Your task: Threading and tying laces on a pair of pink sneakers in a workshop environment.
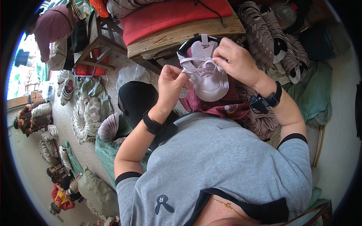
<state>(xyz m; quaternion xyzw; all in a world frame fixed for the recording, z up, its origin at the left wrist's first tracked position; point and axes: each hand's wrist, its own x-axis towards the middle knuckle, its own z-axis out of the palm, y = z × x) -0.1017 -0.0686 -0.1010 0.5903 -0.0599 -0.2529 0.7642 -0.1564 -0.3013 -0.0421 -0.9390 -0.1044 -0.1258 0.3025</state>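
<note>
A pale pink shoe upper (pixel 212 83) with a dark collar lies in front of me, its toe toward my body and its tongue at the wooden bench's near edge. A light shoelace (pixel 196 69) crosses over its throat. At the shoe's left side, my left hand (pixel 170 83) pinches the lace between thumb and forefinger. On the right, my right hand (pixel 236 62) is closed, with finger and thumb pinching a loop of the lace over the eyelets. Dark pink cloth (pixel 190 103) is under the shoe.
The wooden bench (pixel 162 43) carries a red pad (pixel 169 17). Strings of shoe uppers (pixel 260 37) hang at the right, above green sacks (pixel 313 90). On the left floor sit more bundled uppers (pixel 88 116) and a red basket (pixel 90 69). Other people (pixel 62 197) sit at the far left.
</note>
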